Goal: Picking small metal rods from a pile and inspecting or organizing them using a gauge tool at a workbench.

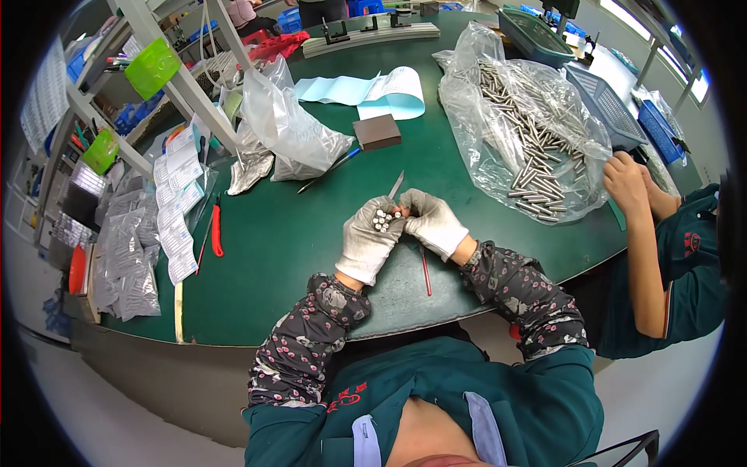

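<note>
My left hand [367, 243], in a white glove, is closed around several short metal pins [381, 221], their round ends facing up. Against it, my gloved right hand [434, 226] has its fingers pinched together at the pins; what they grip is hidden. A narrow grey blade [397, 184] juts out beyond the hands, and I cannot tell whether it is held. Just below the right hand, a thin red stick [426, 272] points toward the table's front edge. To the right, a large clear plastic bag [475, 117] lies spread under many loose metal pins [537, 167].
On the green table [296, 233] are a brown block [377, 132], a filled plastic bag [292, 132], a blue-ended pen [331, 170] and a red-handled tool [216, 229]. Paper sheets [176, 206] and small bags [128, 257] lie left. A co-worker's hand [627, 183] is near a grey basket [607, 109].
</note>
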Demonstrator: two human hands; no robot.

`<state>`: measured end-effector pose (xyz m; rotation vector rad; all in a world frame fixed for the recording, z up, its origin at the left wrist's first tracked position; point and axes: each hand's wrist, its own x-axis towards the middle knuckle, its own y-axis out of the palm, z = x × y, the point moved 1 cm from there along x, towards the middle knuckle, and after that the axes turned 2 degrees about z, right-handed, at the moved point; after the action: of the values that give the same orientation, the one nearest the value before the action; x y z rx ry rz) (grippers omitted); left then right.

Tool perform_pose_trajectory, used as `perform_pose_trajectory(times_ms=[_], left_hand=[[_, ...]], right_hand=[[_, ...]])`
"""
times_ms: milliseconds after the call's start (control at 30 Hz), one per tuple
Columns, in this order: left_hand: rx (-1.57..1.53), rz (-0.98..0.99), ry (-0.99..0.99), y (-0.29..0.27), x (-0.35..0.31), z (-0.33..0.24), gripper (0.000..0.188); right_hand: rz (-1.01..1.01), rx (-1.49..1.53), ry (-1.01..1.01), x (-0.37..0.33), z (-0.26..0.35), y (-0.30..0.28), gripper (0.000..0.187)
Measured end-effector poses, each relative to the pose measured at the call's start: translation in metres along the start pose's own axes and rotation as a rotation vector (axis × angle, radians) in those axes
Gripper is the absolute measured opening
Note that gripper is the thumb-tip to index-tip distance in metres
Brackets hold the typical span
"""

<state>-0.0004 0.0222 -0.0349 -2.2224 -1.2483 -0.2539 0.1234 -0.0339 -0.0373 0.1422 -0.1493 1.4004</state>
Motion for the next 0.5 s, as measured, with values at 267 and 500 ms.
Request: perform_pose_trajectory(times_ms=[267, 500], left_hand=[[-0.100, 0.011, -0.045, -0.001, -0.001, -0.003, 0.018], [-0.562, -0.024, -0.410, -0.009, 0.000, -0.027, 0.013]], right_hand=[[0.026, -0.044, -0.012, 0.000, -0.003, -0.001, 0.012], [0.003, 0.054, 0.071, -0.010, 0.043, -0.012, 0.021]])
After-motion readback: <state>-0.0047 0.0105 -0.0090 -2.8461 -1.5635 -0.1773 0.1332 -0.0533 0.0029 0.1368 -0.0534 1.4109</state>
